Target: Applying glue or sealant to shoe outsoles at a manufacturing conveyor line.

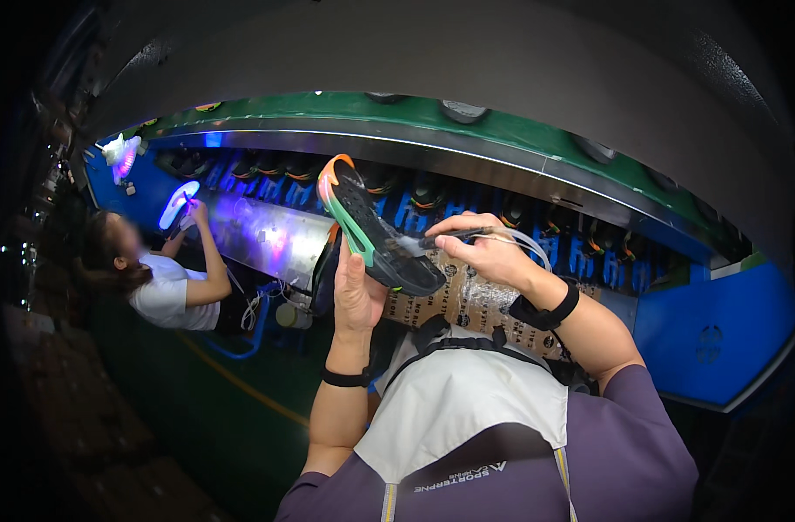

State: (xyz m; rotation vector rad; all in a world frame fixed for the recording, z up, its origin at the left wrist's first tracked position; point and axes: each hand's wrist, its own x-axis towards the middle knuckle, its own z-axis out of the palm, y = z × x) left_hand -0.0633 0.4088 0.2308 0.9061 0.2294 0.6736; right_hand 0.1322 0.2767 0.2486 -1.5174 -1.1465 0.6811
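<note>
A shoe sole (368, 228), dark on its upward face with an orange, pink and green edge, is tilted up in front of me. My left hand (357, 293) grips it from below near its lower end, the fingers partly hidden behind it. Between the fingers of my right hand (489, 252) is a dark-handled brush (454, 236). A pale tube (532, 244) runs back from the handle over my wrist. The brush's whitish bristles touch the sole's dark inner face, where a wet-looking sheen shows.
Beyond my hands, dark shoe parts stand on a row of blue holders (412, 211). A green conveyor belt (519, 132) runs above them. Printed brown cardboard (483, 304) covers the bench near me. At left, a co-worker (175, 283) holds a sole under violet light.
</note>
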